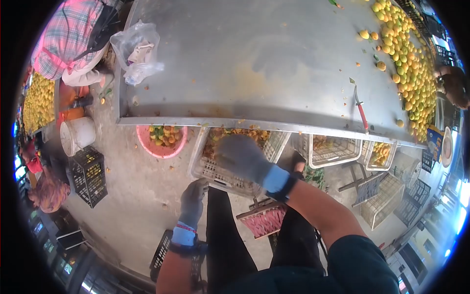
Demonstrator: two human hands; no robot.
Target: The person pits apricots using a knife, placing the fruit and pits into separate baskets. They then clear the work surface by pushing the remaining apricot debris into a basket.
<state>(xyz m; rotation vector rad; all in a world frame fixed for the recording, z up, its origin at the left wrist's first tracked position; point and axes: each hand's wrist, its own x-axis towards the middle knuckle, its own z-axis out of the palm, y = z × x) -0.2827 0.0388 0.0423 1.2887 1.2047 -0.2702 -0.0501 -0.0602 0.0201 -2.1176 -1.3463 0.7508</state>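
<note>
My right hand (pixel 240 156), in a grey glove with a light-blue cuff, hangs over a pale plastic crate (pixel 196 159) at the table's front edge. Motion blurs its fingers, so their grip cannot be told. Brownish-orange pieces and green bits (pixel 249 133) lie inside the crate, partly hidden by that hand. My left hand (pixel 192 200), gloved likewise, is at the crate's near left corner with its fingers curled closed. Whether it grips the rim or something small is hidden. A pink basin (pixel 183 147) holding yellow-green and orange fruit stands on the floor left of the crate.
On the metal table (pixel 205 59) lie a knife with a red handle (pixel 362 117), a plastic bag (pixel 139 51) and a heap of yellow-green fruit (pixel 409 68). More crates (pixel 335 162) stand to the right. A white bucket (pixel 78 134), black crate (pixel 88 176) and person in plaid (pixel 68 34) are left.
</note>
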